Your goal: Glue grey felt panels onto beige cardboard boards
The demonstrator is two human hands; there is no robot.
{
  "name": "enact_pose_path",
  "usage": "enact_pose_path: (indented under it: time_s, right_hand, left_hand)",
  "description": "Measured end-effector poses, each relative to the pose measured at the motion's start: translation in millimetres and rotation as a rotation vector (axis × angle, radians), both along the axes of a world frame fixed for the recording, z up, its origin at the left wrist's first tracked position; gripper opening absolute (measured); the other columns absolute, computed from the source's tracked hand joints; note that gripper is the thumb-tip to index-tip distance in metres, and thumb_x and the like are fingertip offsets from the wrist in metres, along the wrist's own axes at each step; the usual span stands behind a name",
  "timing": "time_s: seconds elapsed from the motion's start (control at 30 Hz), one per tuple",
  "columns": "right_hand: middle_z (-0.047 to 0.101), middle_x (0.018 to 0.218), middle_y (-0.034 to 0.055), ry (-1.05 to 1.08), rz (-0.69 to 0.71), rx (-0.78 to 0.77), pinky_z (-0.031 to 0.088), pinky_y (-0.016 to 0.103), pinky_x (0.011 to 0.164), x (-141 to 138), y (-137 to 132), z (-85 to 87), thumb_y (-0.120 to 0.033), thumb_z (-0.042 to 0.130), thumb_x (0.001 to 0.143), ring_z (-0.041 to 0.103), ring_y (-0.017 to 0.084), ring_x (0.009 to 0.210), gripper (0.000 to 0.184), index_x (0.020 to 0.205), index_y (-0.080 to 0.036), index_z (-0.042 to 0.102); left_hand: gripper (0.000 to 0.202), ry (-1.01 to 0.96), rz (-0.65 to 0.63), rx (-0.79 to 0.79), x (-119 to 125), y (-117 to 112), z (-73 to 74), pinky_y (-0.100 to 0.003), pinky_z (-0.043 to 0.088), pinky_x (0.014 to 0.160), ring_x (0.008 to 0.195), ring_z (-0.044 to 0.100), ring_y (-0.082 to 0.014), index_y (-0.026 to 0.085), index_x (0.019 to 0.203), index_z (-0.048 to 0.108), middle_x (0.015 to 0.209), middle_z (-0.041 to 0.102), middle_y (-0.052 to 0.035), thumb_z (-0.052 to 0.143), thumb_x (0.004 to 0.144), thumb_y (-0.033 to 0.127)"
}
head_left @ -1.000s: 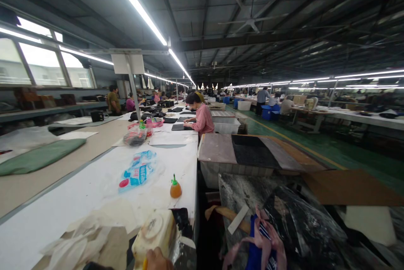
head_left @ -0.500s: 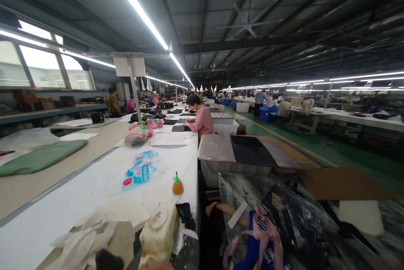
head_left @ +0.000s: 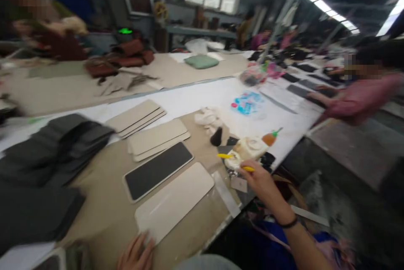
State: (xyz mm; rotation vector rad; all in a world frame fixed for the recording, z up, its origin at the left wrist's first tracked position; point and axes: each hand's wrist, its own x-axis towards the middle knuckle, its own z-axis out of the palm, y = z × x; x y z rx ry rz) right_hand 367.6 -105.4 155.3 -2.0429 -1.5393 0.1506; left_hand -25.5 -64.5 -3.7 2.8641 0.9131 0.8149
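Head view | our right hand (head_left: 260, 179) holds a yellow brush (head_left: 235, 161) at the table edge (head_left: 221, 227) | left hand (head_left: 135, 253) flat, fingers spread, on a pale panel (head_left: 175, 200) | open table (head_left: 104, 177) between stacks

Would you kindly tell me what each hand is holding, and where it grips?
The right hand pinches a yellow tool near its rear end. The left hand holds nothing, resting fingertips on the pale panel.
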Motion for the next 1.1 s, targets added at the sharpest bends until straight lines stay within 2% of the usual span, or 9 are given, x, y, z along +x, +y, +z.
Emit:
enact_pose_path:
  time_s: [0.07,0.13,0.2,0.3,0.43,0.57,0.7,0.97,1.1]
  right_hand:
    - [0.062,0.083,0.0059,0.187,-0.062,0.092,0.047,0.037,0.076,-4,9,-9.0,-0.047,0.051,0.079,0.058,0.021,0.079,0.028,0.082,-0.02,0.059]
    - [0.062,0.079,0.0054,0.403,-0.12,0.068,0.049,0.036,0.068,-24,19,-18.2,-0.052,0.056,0.074,0.06,0.02,0.07,0.034,0.082,-0.019,0.06]
    - [0.063,0.076,0.0051,0.645,-0.126,-0.004,0.051,0.035,0.062,-58,28,-27.7,-0.052,0.059,0.072,0.061,0.019,0.063,0.038,0.084,-0.017,0.059]
    - [0.063,0.076,0.0055,0.908,-0.007,-0.106,0.053,0.034,0.059,-119,44,-44.4,-0.052,0.06,0.071,0.062,0.018,0.061,0.039,0.084,-0.015,0.057]
    - [0.061,0.076,0.0039,1.0,0.159,-0.209,0.053,0.033,0.059,-191,61,-67.3,-0.051,0.058,0.073,0.061,0.016,0.061,0.035,0.082,-0.017,0.056]
    - [0.059,0.074,0.0018,0.995,0.232,-0.262,0.052,0.03,0.061,-227,71,-84.4,-0.049,0.055,0.076,0.06,0.015,0.063,0.031,0.082,-0.018,0.054]
    - [0.059,0.073,0.0017,0.882,0.185,-0.248,0.05,0.029,0.06,-214,76,-93.5,-0.049,0.054,0.076,0.059,0.015,0.061,0.031,0.081,-0.019,0.054]
    - [0.061,0.069,0.0041,0.539,-0.097,-0.124,0.047,0.031,0.06,-103,84,-96.2,-0.053,0.054,0.074,0.059,0.018,0.06,0.037,0.082,-0.016,0.056]
    - [0.061,0.065,0.0044,0.388,-0.152,-0.076,0.046,0.032,0.059,-73,84,-88.1,-0.054,0.051,0.076,0.058,0.018,0.059,0.04,0.083,-0.015,0.056]
  left_hand:
    - [0.035,0.056,0.153,-0.011,-21,-22,1.7,-0.034,0.051,0.076,0.099,0.055,-0.0209,0.028,0.108,0.059,0.106,0.061,-0.007,0.05,0.077,0.015]
    - [0.034,0.092,0.211,-0.054,-26,-29,3.7,-0.034,0.05,0.08,0.101,0.054,-0.0209,0.025,0.107,0.06,0.105,0.062,-0.0088,0.047,0.078,0.012]
    - [0.03,0.085,0.206,-0.089,-24,-27,5.5,-0.035,0.048,0.082,0.101,0.053,-0.0205,0.023,0.104,0.06,0.105,0.062,-0.009,0.047,0.079,0.014]
    - [0.026,0.071,0.201,-0.148,-20,-25,6.3,-0.037,0.046,0.086,0.103,0.052,-0.0202,0.023,0.104,0.06,0.106,0.061,-0.009,0.049,0.081,0.018]
    - [0.029,0.074,0.226,-0.194,-21,-30,3.2,-0.04,0.044,0.088,0.107,0.05,-0.021,0.024,0.107,0.058,0.109,0.059,-0.0094,0.049,0.08,0.018]
    - [0.03,0.047,0.239,-0.189,-21,-31,2.8,-0.04,0.044,0.088,0.107,0.05,-0.0212,0.024,0.107,0.059,0.11,0.06,-0.0092,0.049,0.08,0.016]
    - [0.029,0.03,0.229,-0.186,-20,-29,5.4,-0.039,0.044,0.087,0.107,0.05,-0.0215,0.022,0.105,0.059,0.109,0.06,-0.0093,0.05,0.079,0.016]
    - [0.029,0.048,0.232,-0.198,-21,-30,0.9,-0.039,0.04,0.089,0.108,0.049,-0.022,0.023,0.106,0.059,0.11,0.06,-0.0091,0.05,0.079,0.015]
    - [0.029,0.051,0.218,-0.173,-19,-29,2.4,-0.039,0.04,0.088,0.107,0.049,-0.022,0.022,0.106,0.059,0.109,0.06,-0.0095,0.048,0.08,0.014]
